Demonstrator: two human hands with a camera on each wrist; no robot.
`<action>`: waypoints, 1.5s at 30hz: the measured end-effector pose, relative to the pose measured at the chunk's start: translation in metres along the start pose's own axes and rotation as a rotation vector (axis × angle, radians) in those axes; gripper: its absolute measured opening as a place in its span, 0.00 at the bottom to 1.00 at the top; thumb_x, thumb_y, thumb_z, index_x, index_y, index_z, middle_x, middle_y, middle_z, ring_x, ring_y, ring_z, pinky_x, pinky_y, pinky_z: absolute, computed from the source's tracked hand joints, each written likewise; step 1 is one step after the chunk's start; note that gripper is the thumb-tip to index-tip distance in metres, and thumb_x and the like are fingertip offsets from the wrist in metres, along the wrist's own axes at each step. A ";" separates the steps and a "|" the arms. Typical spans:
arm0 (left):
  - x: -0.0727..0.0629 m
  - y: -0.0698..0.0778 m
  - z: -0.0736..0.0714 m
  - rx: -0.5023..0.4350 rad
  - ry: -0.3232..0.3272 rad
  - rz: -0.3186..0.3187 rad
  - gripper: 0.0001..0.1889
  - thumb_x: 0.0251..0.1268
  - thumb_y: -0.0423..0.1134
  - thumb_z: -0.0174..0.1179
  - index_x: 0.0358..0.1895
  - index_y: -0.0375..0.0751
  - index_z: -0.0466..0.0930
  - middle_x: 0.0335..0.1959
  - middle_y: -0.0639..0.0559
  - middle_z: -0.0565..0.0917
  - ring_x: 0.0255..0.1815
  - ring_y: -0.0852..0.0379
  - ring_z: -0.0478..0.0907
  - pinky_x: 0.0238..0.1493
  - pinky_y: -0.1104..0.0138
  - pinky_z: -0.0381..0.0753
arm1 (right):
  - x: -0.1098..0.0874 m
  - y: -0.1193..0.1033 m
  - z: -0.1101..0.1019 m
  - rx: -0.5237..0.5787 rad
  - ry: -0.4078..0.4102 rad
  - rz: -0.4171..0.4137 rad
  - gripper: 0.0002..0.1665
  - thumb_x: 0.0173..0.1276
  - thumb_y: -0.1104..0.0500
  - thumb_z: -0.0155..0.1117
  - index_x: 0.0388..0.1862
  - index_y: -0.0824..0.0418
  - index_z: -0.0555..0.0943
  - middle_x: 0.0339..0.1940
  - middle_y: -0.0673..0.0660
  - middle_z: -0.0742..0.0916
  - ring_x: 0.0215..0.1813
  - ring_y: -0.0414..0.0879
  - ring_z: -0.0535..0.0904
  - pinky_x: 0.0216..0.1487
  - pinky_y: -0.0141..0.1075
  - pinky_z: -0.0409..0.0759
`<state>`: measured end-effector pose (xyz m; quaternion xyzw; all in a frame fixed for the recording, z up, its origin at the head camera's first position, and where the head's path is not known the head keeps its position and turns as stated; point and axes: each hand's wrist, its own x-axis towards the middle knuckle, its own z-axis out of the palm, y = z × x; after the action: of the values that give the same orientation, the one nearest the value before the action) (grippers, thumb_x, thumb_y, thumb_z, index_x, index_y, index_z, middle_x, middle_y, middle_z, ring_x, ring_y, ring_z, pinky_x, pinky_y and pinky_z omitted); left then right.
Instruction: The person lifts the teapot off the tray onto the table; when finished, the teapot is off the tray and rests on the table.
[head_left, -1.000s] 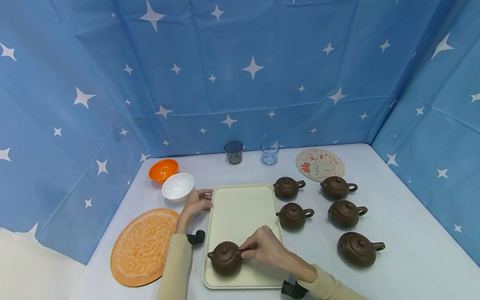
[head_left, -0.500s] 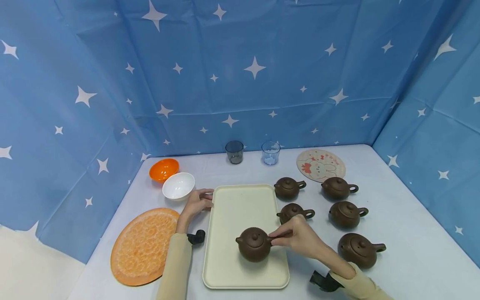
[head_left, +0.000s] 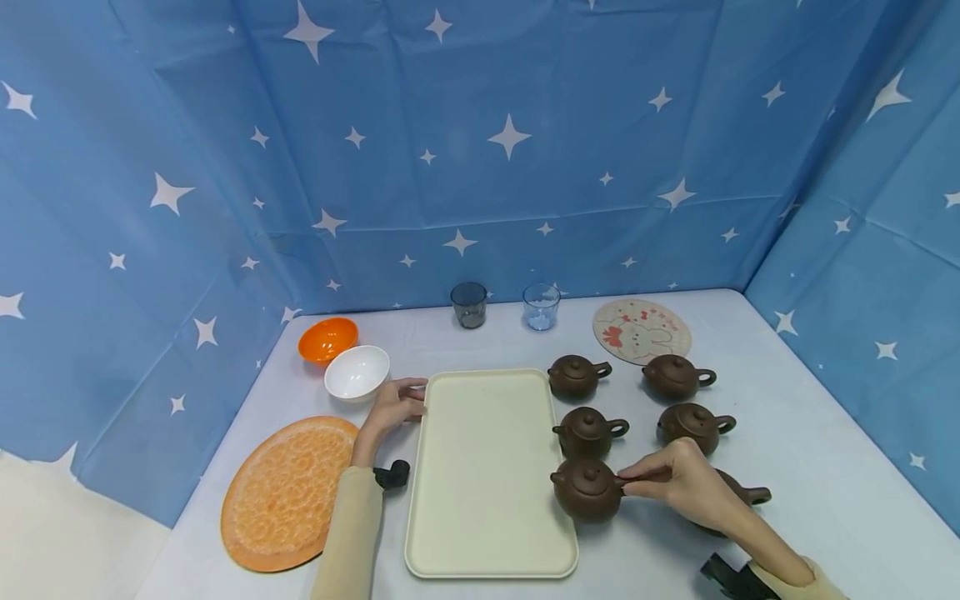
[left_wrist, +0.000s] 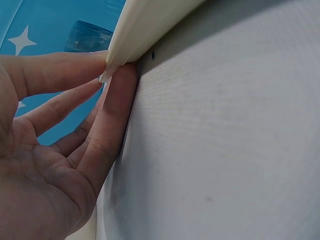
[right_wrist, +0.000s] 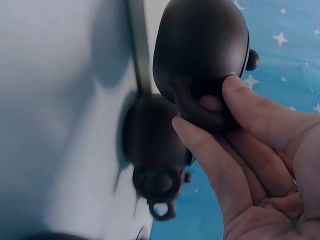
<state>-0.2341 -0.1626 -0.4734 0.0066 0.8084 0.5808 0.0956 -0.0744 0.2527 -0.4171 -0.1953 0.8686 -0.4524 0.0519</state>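
Note:
My right hand (head_left: 686, 482) pinches the loop handle of a dark brown teapot (head_left: 587, 490) between thumb and fingers. The lidded pot (right_wrist: 202, 45) is upright, its spout pointing left, and it overlaps the right edge of the cream tray (head_left: 487, 467) in the head view. On the tray's far left side, my left hand (head_left: 392, 410) grips the rim. Up close in the left wrist view, thumb and fingers (left_wrist: 120, 90) pinch the tray edge (left_wrist: 145, 30). Just behind the held pot sits another brown teapot (head_left: 585, 432).
More brown teapots stand on the right: one (head_left: 574, 377) behind, two (head_left: 673, 377) farther right, and one (head_left: 738, 492) partly hidden by my right hand. A white bowl (head_left: 357, 372), orange bowl (head_left: 327, 340), orange round mat (head_left: 292, 496), two glasses (head_left: 468, 305) and a rabbit mat (head_left: 642, 330) surround the tray.
My right hand has lifted the teapot off the tray's near left part and carried it rightward to the tray's right edge. The left hand stays on the rim.

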 end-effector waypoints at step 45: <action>-0.023 0.045 0.012 0.506 0.067 0.200 0.25 0.61 0.35 0.62 0.61 0.31 0.73 0.53 0.33 0.76 0.54 0.40 0.74 0.54 0.51 0.79 | 0.029 -0.011 -0.018 -0.247 0.070 -0.013 0.17 0.66 0.52 0.63 0.43 0.64 0.87 0.40 0.55 0.89 0.44 0.46 0.85 0.43 0.39 0.86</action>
<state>-0.2143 -0.1391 -0.4317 0.0909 0.9258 0.3669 0.0065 -0.1030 0.2498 -0.3949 -0.1901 0.9177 -0.3489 -0.0057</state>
